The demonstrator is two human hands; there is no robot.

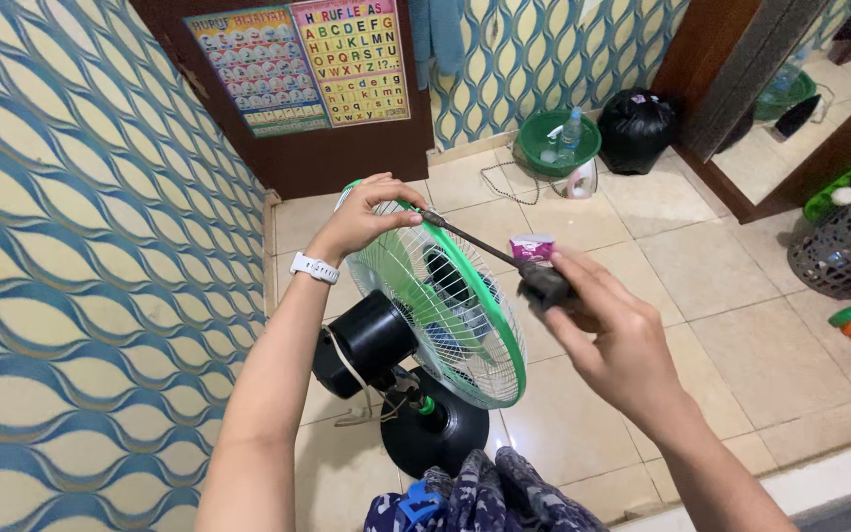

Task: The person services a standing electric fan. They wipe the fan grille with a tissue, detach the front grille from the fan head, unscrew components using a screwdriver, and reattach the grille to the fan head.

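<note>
A small desk fan (445, 315) with a white wire grille, green rim and black motor housing stands on a round black base on the tiled floor. My left hand (366, 217) grips the top of the green rim. My right hand (608, 335) holds a screwdriver (504, 258) by its black handle; the thin shaft points left and its tip touches the rim just beside my left fingers. A white watch sits on my left wrist.
A patterned wall runs along the left. A dark door with two alphabet posters is behind the fan. A green basin (558, 143) with a bottle, a black bag (635, 128), a small pink packet (532, 246), a wicker basket (844, 251) stand around.
</note>
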